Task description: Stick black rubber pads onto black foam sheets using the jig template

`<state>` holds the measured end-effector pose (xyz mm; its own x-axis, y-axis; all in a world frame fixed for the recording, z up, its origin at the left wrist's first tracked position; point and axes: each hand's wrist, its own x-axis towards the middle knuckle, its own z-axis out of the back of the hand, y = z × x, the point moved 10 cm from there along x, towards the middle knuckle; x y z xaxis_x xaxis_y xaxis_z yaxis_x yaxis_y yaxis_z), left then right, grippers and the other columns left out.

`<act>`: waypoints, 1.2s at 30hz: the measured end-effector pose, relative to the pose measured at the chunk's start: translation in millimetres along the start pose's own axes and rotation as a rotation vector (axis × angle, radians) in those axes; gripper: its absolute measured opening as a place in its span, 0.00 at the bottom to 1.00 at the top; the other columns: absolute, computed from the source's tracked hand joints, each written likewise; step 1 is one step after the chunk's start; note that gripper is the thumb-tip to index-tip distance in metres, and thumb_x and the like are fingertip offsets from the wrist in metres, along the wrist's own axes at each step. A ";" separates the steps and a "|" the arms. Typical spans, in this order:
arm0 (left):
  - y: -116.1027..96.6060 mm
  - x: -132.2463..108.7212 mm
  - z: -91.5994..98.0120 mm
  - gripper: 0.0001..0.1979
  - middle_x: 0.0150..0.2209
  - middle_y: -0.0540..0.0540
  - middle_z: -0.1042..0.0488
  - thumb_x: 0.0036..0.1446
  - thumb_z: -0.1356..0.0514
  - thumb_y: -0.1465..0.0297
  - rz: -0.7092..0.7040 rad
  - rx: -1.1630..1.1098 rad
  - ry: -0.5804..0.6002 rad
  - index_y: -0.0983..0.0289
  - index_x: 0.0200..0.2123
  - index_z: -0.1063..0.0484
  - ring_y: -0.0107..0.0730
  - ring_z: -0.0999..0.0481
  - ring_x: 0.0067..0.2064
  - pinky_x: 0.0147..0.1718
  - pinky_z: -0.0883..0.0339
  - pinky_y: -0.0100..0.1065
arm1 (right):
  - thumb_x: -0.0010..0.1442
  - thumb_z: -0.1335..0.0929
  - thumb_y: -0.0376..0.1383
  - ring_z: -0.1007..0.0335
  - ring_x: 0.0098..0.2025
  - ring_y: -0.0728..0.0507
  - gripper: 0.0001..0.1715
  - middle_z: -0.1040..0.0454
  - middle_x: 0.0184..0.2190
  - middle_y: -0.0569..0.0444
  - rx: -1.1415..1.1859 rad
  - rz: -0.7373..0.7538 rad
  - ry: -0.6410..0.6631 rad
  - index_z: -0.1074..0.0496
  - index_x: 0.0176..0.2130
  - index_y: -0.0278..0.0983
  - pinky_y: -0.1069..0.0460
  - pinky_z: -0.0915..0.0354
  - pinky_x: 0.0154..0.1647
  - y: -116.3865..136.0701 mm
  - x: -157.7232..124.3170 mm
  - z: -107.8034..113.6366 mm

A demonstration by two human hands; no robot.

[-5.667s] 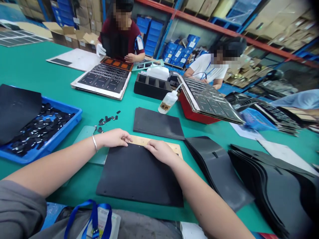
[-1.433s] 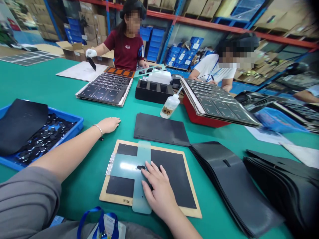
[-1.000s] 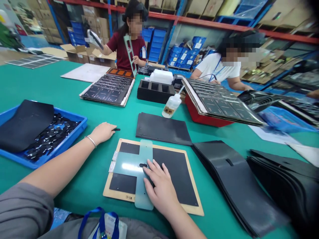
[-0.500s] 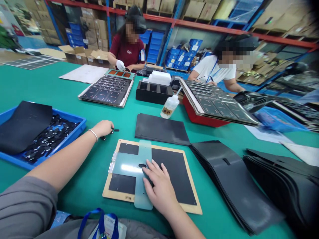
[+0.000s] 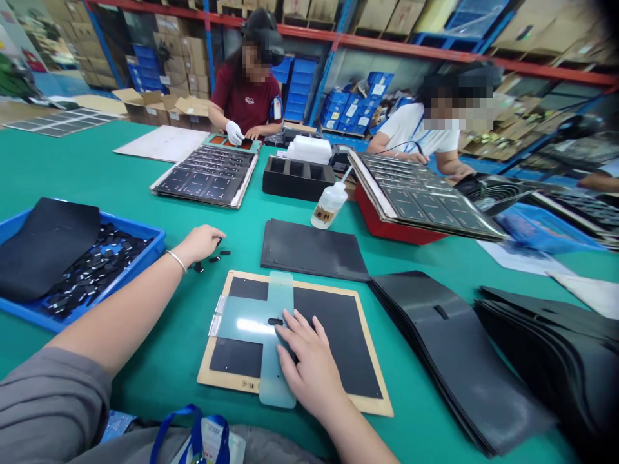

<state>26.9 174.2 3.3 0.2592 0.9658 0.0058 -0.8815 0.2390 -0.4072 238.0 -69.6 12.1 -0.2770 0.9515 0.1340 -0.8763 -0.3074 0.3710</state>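
Head view: looking forward and down, past the person's own bare forearms, onto a green counter (image 5: 97, 161).

Right fingers (image 5: 296, 328): slightly spread and pressed flat, pinching nothing, with the tips just beside the dark slot of a translucent pale green cross-shaped template (image 5: 251, 327).

Template place: on a black sheet (image 5: 333, 341) lying on a light wooden board (image 5: 333, 278), near the person's edge of the counter, with metal hinge clips (image 5: 217, 316) at the board's left side.

Left fingers (image 5: 215, 235): lightly curled, tips down by small black pieces (image 5: 213, 259) on the counter; whether they pinch one is too small to tell.

Left hand (image 5: 200, 243): just above the board's top left corner, with a blue tray (image 5: 130, 222) of black pieces (image 5: 91, 270) to its left.

Right side: a stack of curved black sheets (image 5: 459, 348) lies just beside the board.

Far side: a black sheet pile (image 5: 314, 251), a squeeze bottle (image 5: 329, 206) and a co-worker's white-gloved hand (image 5: 235, 133).

Risk: if the right hand (image 5: 312, 370) eases or drags, the template could slip on its hinge and shift the black sheet; a careless left wrist could scatter the small black pieces, which are hard to spot against black.
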 end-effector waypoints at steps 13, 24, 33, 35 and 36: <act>10.7 -10.5 -23.9 0.09 0.29 0.53 0.22 0.50 0.41 0.65 0.120 -0.071 0.014 0.61 0.34 0.24 0.34 0.25 0.28 0.28 0.34 0.31 | 0.62 0.42 0.38 0.50 0.62 0.39 0.19 0.41 0.59 0.53 -0.024 -0.009 0.022 0.33 0.52 0.42 0.34 0.55 0.62 -0.8 0.4 -2.1; -27.6 -26.1 -12.2 0.05 0.35 0.55 0.26 0.50 0.41 0.69 -0.021 -0.187 -0.019 0.63 0.31 0.28 0.38 0.28 0.40 0.41 0.36 0.35 | 0.62 0.41 0.36 0.50 0.62 0.40 0.18 0.40 0.59 0.55 0.027 -0.047 0.021 0.33 0.51 0.43 0.34 0.57 0.62 -3.8 0.1 -3.9; -151.1 -155.6 -73.8 0.13 0.22 0.49 0.31 0.40 0.31 0.69 0.135 -1.554 0.743 0.68 0.29 0.28 0.19 0.37 0.21 0.22 0.45 0.24 | 0.59 0.34 0.36 0.33 0.45 0.44 0.16 0.28 0.42 0.51 0.469 0.127 -0.226 0.32 0.48 0.43 0.45 0.36 0.47 22.2 13.0 55.9; -158.4 -170.1 -89.7 0.12 0.22 0.49 0.31 0.39 0.30 0.69 0.215 -1.672 0.847 0.68 0.27 0.28 0.18 0.38 0.21 0.22 0.46 0.24 | 0.58 0.33 0.35 0.32 0.39 0.45 0.13 0.28 0.36 0.53 0.556 0.121 -0.224 0.31 0.45 0.43 0.48 0.34 0.42 22.1 19.8 57.5; -160.0 -173.9 -95.7 0.12 0.21 0.50 0.31 0.40 0.30 0.70 0.241 -1.708 0.886 0.68 0.27 0.28 0.18 0.38 0.21 0.22 0.47 0.24 | 0.57 0.33 0.35 0.33 0.37 0.46 0.11 0.29 0.34 0.54 0.588 0.108 -0.224 0.31 0.43 0.42 0.49 0.34 0.40 20.4 22.7 56.7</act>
<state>160.6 -41.6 -19.9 0.7876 0.5104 -0.3453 0.1891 -0.7335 -0.6528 236.1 -55.1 74.9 -0.2068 0.9083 0.3636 -0.4682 -0.4182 0.7784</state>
